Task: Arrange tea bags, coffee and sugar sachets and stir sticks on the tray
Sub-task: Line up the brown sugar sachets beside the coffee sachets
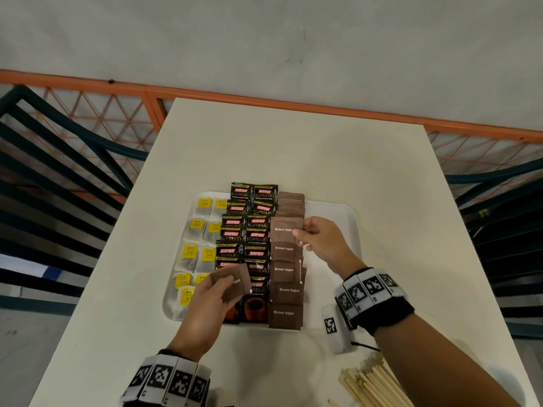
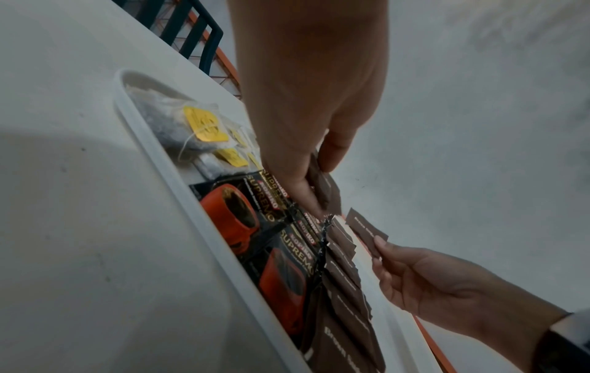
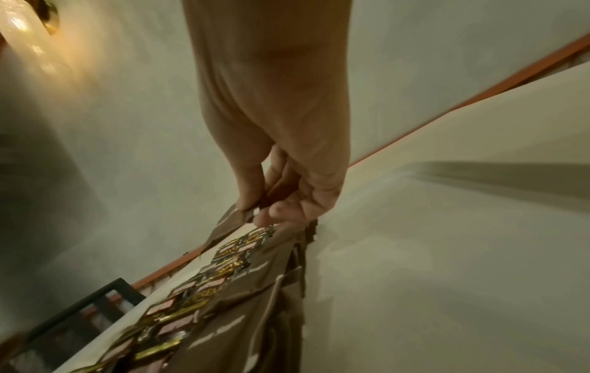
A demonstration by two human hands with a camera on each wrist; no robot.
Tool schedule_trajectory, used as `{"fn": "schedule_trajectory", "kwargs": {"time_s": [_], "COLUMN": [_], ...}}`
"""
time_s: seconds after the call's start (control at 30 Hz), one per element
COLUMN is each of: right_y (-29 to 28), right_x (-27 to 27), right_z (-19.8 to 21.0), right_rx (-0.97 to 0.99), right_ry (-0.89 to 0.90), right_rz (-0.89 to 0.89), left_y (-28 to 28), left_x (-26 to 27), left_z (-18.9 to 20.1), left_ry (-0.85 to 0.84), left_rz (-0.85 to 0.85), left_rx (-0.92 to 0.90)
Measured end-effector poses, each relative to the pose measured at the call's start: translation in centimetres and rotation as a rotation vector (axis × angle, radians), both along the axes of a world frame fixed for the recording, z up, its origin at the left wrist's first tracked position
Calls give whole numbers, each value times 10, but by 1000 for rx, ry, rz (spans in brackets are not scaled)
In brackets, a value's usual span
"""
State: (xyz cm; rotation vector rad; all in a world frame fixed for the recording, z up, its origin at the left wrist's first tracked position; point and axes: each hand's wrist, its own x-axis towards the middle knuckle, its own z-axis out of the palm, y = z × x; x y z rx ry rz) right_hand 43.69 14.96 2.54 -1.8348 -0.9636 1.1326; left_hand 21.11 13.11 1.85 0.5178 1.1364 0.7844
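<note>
Pale wooden stir sticks (image 1: 373,386) wait untouched; your left hand (image 1: 205,306) holds spare brown paper sugar sachets (image 1: 232,284), your right hand (image 1: 320,239) pinches one brown sugar sachet (image 1: 285,229). Lay it overlapping the row.

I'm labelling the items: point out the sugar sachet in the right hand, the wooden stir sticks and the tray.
Brown sugar sachet (image 1: 286,230), head view: its printed face.
Wooden stir sticks (image 1: 373,386), head view: middle of the bundle.
Tray (image 1: 354,214), head view: bare far-right rim.
</note>
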Motion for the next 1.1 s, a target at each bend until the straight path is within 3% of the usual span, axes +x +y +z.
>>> {"fn": "schedule_trajectory", "kwargs": {"time_s": [0.33, 0.47, 0.63, 0.77, 0.83, 0.97, 1.1], "right_y": [9, 5, -8, -26, -33, -32, -21], "right_x": [5, -1, -23, -48, -55, -54, -42], "right_z": [-26, -24, -2, 17, 16, 10, 9], "right_rx": [-80, -42, -3, -81, -111, -70, -59], "right_ry": [-209, -267, -410, -180, -103, 59, 82], "right_rz": [-71, -120, -18, 378, 490, 486, 434], "left_y": [-3, -4, -3, -4, -4, -3, -3], "left_x": [-3, 0, 3, 5, 6, 6, 6], "left_z": [2, 4, 4, 4, 5, 4, 0], "left_ry": [128, 137, 132, 98, 90, 109, 175], "left_rz": [-101, -100, -79, -84, -95, -112, -134], "left_rx": [141, 165, 149, 149, 158, 170, 195]}}
